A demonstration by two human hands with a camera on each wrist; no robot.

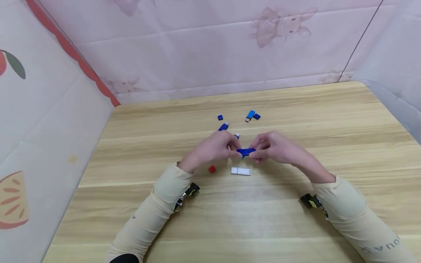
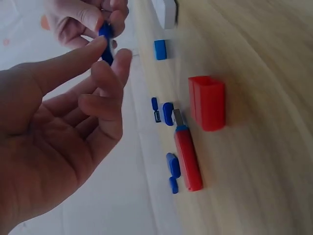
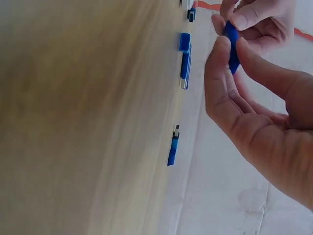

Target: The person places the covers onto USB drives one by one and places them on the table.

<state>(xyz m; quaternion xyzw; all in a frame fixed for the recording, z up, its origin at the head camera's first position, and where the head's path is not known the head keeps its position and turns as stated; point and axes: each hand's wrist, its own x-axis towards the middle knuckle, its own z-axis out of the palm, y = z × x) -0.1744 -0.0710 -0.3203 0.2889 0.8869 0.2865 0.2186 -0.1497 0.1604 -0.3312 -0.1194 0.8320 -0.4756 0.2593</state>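
A dark blue USB stick (image 1: 246, 152) is held level above the table, pinched at both ends. My left hand (image 1: 217, 148) grips its left end between thumb and finger, and my right hand (image 1: 277, 148) pinches the right end. The fingertips cover its ends, so whether a cap sits on it cannot be told. Below the hands lies a white USB stick (image 1: 241, 171). Near the left wrist is a red cap (image 1: 212, 169). The left wrist view also has a red USB stick (image 2: 188, 156) with a bare metal plug, hidden behind the left hand in the head view.
Beyond the hands lie a dark blue USB stick (image 1: 223, 126), a small blue cap (image 1: 220, 117), a lighter blue USB stick (image 1: 250, 115) and another dark cap (image 1: 257, 116). One more metal plug (image 1: 237, 135) shows between the hands. Patterned cloth (image 1: 197, 54) hangs behind the wooden table (image 1: 329, 120).
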